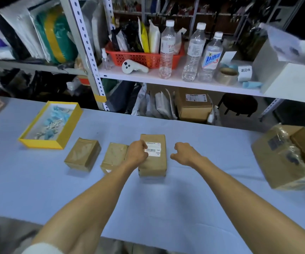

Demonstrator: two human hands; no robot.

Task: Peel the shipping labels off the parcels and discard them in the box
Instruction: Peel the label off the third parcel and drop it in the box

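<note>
The job looks a good way in but not finished: the labelled parcel (153, 167) in the middle of the tabletop (184, 208) has its white shipping label (155, 150) stuck on top. The left hand (137, 152) sits on that label's left edge with its fingers curled, seemingly pinching the edge to lift it. The right hand (183, 153) hovers just right of the labelled parcel, loosely curled and holding nothing. Just left of the labelled parcel stand two brown parcels, a near one (114, 156) and a farther one (83, 154), whose tops show no label, so I judge them done. Farther left and behind is the yellow box (43, 143), already holding blue and white scraps. Well to the right of the labelled parcel an open cardboard carton (276, 162) sits under crumpled plastic; I cannot tell what is inside. The tabletop is covered in pale blue. Behind the labelled parcel runs a white shelf (166, 81) with water bottles (166, 52), a red basket (138, 58) and a tape roll (227, 76); more packages sit in the dim space beneath it.
</note>
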